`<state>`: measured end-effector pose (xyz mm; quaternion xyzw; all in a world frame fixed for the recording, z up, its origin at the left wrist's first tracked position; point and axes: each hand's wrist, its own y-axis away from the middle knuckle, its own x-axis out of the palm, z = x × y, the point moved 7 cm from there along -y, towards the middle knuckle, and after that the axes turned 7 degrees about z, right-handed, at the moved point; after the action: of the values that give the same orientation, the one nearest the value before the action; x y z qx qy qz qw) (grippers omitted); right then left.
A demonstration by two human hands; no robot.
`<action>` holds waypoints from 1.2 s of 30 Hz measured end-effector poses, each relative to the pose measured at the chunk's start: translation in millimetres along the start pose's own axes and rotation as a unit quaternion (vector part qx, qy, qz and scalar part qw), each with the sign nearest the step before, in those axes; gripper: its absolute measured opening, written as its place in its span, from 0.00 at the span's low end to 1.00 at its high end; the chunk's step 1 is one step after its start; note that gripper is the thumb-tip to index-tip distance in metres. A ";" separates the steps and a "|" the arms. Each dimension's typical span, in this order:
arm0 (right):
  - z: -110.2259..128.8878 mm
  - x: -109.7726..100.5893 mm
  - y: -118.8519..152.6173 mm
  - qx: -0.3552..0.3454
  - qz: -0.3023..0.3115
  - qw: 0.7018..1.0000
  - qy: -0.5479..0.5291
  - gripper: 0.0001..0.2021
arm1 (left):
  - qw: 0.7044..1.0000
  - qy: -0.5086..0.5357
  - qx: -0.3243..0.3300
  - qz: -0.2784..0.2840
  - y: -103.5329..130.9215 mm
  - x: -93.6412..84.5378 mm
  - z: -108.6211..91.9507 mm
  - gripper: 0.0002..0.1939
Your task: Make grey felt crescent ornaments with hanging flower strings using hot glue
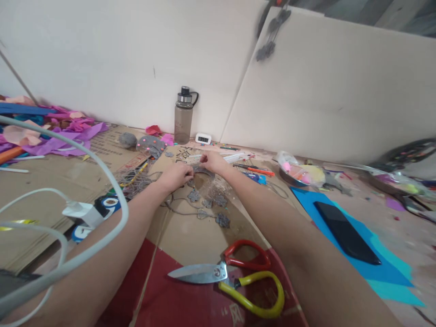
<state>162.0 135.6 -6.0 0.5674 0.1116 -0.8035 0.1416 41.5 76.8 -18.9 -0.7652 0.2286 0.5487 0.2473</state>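
Observation:
Both my hands are at a grey curved piece (204,171) over the cardboard, its exact kind unclear. My left hand (176,176) has its fingers pinched together at the piece's left end. Fingers of my right hand (214,162) are bent and closed at its upper edge. Below them several grey flower-shaped pieces lie on the cardboard, among them a flower (194,195) near my left hand and a darker flower (223,220) at the end of a thin cord (182,210). Scissors (218,272) with one red and one yellow handle lie in front, blades slightly apart.
A bottle (184,118) and a small digital clock (203,138) stand by the wall. At right are a black phone (345,231) on blue sheets (381,268), a bowl (291,177) and an orange-handled cutter (260,171). A white cable (116,181) crosses my left forearm.

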 end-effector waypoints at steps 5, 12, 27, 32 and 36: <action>1.1 0.5 -3.5 0.001 -0.024 1.000 -0.008 0.08 | 1.000 -0.010 0.001 -0.005 0.4 -1.0 -0.2 0.06; -4.8 -14.2 -5.0 0.046 -0.088 0.995 -0.024 0.12 | 1.000 -0.017 -0.006 -0.013 4.5 -5.9 -5.8 0.08; -33.9 -76.5 80.3 0.080 -0.247 0.948 -0.185 0.13 | 0.998 0.026 0.014 -0.051 11.4 -14.5 -13.6 0.11; -84.0 -71.4 139.9 0.167 -0.236 0.957 -0.029 0.14 | 0.998 0.022 -0.002 -0.052 12.4 -15.1 -12.7 0.11; -117.1 -53.3 166.1 0.258 -0.160 0.951 0.062 0.14 | 0.998 0.012 -0.007 -0.059 11.4 -15.6 -12.0 0.12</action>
<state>340.8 25.5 2.4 0.6082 -0.0014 -0.7801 -0.1470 38.6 61.6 -2.2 -0.7854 0.1824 0.5255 0.2713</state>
